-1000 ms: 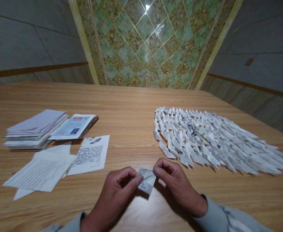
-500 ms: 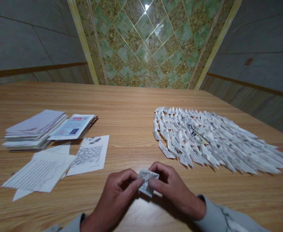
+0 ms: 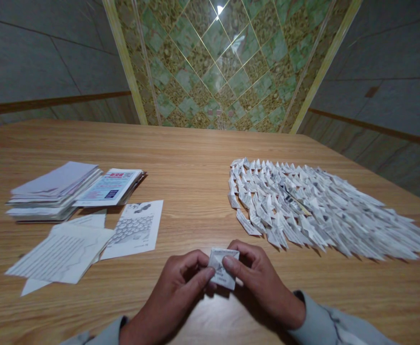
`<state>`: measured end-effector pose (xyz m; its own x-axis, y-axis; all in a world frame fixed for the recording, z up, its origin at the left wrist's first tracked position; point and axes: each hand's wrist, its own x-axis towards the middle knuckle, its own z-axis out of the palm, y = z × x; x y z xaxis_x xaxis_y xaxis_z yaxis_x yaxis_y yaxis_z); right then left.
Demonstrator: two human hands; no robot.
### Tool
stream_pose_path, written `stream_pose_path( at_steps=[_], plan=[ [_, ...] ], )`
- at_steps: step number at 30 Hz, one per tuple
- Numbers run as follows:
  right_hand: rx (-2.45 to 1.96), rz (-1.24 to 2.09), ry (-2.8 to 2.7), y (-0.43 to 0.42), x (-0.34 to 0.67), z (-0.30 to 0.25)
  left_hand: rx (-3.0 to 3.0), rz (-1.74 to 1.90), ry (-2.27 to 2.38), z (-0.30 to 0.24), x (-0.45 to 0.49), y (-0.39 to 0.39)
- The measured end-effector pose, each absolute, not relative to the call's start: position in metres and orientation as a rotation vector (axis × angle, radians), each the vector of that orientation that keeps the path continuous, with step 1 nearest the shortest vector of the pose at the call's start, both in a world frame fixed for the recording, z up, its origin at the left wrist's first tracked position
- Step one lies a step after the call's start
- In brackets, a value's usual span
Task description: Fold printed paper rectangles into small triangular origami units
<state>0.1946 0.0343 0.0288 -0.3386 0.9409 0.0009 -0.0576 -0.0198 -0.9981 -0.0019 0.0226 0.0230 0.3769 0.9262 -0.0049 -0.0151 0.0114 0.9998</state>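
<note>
Between my hands, just above the table near its front, is a small folded square of printed paper (image 3: 221,277). My left hand (image 3: 181,285) pinches its left side, thumb on the face towards me and fingers behind. My right hand (image 3: 262,278) grips the right side, with the thumb pressed on the upper part of the face. To the right lie many folded paper boats (image 3: 303,206), set closely in rows. Some loose printed sheets (image 3: 66,251) overlap on the left, beside a page with a grey picture (image 3: 134,230).
A thick stack of paper (image 3: 55,187) stands at the left, with a booklet with red and blue print (image 3: 111,187) against it. The wooden table (image 3: 181,158) reaches back to a wall of green patterned tiles (image 3: 213,72). Grey walls flank both sides.
The folded paper now shows a flatter, squarer face; the slanted flap seen before is no longer raised. My right thumb has moved up over its face. The view has shifted very slightly.
</note>
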Motion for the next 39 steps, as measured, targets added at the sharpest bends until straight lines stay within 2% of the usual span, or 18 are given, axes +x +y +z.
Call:
stream_pose_path(
  at_steps=[5,10,13,16,19,23,30,39],
  plan=[
    [-0.936,1.599,-1.355,0.032,0.189,0.028,1.378,0.969,1.007,0.019,-0.004,0.022],
    [-0.987,1.503,-1.447,0.03,0.188,0.026,1.383,0.926,0.969,0.021,0.0,0.023],
    [-1.131,1.258,-1.625,0.031,0.19,0.028,1.512,0.929,0.996,0.024,0.0,0.025],
    [-1.279,0.832,-1.866,0.031,0.191,0.028,1.799,1.052,1.125,0.025,-0.005,0.027],
    [-1.242,0.561,-2.023,0.031,0.188,0.024,2.069,1.156,1.104,0.024,-0.009,0.03],
    [-1.156,0.51,-2.08,0.031,0.187,0.022,2.179,1.114,0.935,0.026,-0.009,0.03],
    [-1.106,0.632,-2.033,0.033,0.193,0.029,1.901,1.059,1.112,0.034,-0.007,0.034],
    [-1.084,0.146,-2.268,0.037,0.198,0.024,2.226,0.966,1.11,0.024,-0.009,0.034]
  ],
)
